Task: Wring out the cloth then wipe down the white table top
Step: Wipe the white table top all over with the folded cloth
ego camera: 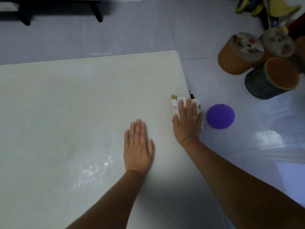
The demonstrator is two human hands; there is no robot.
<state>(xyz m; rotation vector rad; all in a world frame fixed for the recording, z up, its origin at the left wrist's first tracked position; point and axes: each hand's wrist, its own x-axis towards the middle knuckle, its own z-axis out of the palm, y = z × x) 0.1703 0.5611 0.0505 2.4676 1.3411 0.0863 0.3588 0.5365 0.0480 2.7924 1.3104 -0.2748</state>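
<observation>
Two bare forearms reach forward over a white desk (66,100), where a wet sheen glints on the surface nearest the camera. The left hand (138,146) lies flat, palm down, fingers (137,128) together and gripping nothing, a gold ring on one of them. Farther out, the right hand (188,121) presses a white cloth (175,103) printed with small yellow figures against the desk's right edge; its fingers (181,106) are slightly spread and flat on the fabric, which pokes out beyond the fingertips and hangs a little over the rim. A ring and a thin wrist bracelet show on that hand. Just past the edge, on the glossy tiled floor (214,30), sits a round purple object (220,116). Beyond it stand three drum-shaped stools (237,55), two orange and one dark, close together. At the far left, black furniture legs (97,12) rest on the tiles.
</observation>
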